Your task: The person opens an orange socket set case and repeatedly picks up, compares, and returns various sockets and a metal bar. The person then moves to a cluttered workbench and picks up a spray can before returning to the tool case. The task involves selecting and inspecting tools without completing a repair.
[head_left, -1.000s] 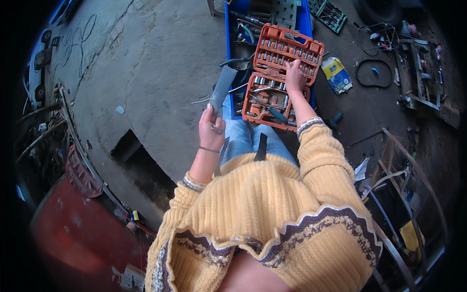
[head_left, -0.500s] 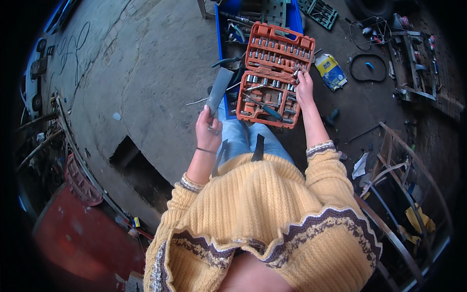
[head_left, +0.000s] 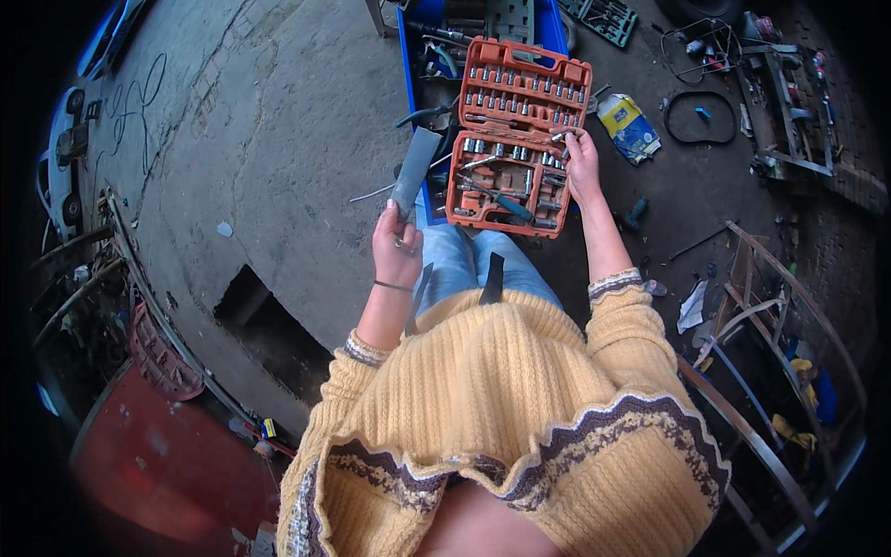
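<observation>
My left hand (head_left: 396, 249) is closed around the lower end of a flat grey metal strip (head_left: 416, 172), held upright beside the blue crate. An orange socket set case (head_left: 524, 139) lies unfolded on the crate's near end, above my knees. Rows of sockets fill its upper half; the lower half holds sockets, a ratchet and a teal-handled screwdriver (head_left: 513, 207). At the case's right edge, near its hinge, my right hand (head_left: 582, 167) is closed in a pinch on a small shiny metal piece (head_left: 560, 136) that looks like a socket. Its fingers partly hide it.
Pliers and other tools lie in the blue crate (head_left: 409, 56). A green tool case (head_left: 605, 19), a yellow and blue bag (head_left: 628, 128) and a black belt (head_left: 699, 118) are on the floor at right. A dark floor pit (head_left: 269, 320) opens at left; metal frames stand at lower right.
The socket case and crate sit slightly further left and up in the picture. My right hand has shifted slightly outward relative to the case. My left hand keeps its hold on the strip.
</observation>
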`<state>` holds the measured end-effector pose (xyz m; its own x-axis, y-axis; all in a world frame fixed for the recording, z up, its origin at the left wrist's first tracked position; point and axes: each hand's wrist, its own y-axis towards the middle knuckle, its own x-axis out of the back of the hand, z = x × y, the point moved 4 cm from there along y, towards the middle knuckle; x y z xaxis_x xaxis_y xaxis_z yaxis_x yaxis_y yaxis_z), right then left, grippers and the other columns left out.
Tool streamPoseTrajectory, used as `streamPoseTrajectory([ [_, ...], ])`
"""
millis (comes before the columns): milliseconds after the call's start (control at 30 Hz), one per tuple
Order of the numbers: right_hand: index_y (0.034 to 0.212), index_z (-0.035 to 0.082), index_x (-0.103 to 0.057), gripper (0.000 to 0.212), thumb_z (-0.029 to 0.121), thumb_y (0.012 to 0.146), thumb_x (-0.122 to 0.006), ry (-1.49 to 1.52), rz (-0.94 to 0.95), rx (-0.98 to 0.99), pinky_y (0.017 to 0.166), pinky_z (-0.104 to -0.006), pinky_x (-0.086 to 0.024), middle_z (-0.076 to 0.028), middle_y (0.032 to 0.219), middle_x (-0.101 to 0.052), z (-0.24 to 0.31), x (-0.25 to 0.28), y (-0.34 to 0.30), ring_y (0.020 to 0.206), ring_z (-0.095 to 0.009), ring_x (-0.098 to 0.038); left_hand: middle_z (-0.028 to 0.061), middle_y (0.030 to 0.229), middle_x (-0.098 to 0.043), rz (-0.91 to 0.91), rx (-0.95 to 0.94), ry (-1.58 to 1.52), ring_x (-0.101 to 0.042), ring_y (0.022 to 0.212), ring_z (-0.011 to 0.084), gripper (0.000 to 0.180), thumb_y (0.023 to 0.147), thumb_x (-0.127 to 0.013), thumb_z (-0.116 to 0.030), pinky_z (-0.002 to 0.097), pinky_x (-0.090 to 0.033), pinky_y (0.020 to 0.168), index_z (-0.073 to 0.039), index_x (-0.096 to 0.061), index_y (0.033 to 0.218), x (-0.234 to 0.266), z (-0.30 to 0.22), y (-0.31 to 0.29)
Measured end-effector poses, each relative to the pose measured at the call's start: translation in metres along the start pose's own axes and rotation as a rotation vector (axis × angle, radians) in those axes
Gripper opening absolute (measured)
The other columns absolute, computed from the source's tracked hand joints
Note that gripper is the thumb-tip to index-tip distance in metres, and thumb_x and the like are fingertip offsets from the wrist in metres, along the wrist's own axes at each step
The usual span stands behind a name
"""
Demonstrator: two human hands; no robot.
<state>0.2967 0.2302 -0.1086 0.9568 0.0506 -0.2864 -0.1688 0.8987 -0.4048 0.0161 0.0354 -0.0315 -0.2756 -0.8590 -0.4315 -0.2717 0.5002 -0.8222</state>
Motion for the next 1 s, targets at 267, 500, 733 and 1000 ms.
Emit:
streamPoseTrajectory([
  [267,0.102,0.007,-0.052,0.013,0.016,0.099,-0.044,-0.052,-0.008,-0.009,0.072,-0.0239,-0.051,-0.005,0.100,-0.063,-0.002,0.003,0.002,0.088,-0.012,-0.062,-0.0046,0.058,-0.036,0.013,0.004,-0.013,-0.029,0.041,0.0076,0.023,0.094,-0.056,-0.026,0.0231,-0.024,0.040,-0.014,-0.047,0.076,0.000,0.002,-0.001],
  [500,0.102,0.006,-0.050,0.012,0.015,0.098,-0.044,-0.060,-0.010,-0.007,0.069,-0.0253,-0.052,-0.007,0.100,-0.064,-0.002,0.002,0.002,0.085,-0.014,-0.063,-0.0044,0.060,-0.037,0.005,0.001,0.000,-0.030,0.042,0.0078,0.023,0.093,-0.056,-0.026,0.0231,-0.024,0.041,-0.014,-0.047,0.076,-0.002,0.003,0.001],
  [733,0.101,0.007,-0.051,0.013,0.016,0.099,-0.042,-0.074,0.058,0.016,0.071,-0.0249,-0.052,-0.006,0.102,-0.063,0.004,0.000,-0.002,0.087,-0.012,-0.063,-0.0044,0.059,-0.038,0.017,0.011,0.012,-0.031,0.042,0.0078,0.023,0.094,-0.056,-0.025,0.0234,-0.025,0.041,-0.014,-0.047,0.076,-0.004,0.003,0.001],
  [1000,0.098,0.007,-0.051,0.013,0.018,0.098,-0.044,-0.132,0.049,-0.001,0.065,-0.0221,-0.050,-0.006,0.096,-0.064,0.023,-0.009,-0.014,0.079,-0.011,-0.063,-0.0041,0.058,-0.037,0.029,0.007,0.016,-0.032,0.041,0.0080,0.023,0.094,-0.056,-0.026,0.0235,-0.025,0.041,-0.014,-0.048,0.076,0.000,0.004,0.002],
])
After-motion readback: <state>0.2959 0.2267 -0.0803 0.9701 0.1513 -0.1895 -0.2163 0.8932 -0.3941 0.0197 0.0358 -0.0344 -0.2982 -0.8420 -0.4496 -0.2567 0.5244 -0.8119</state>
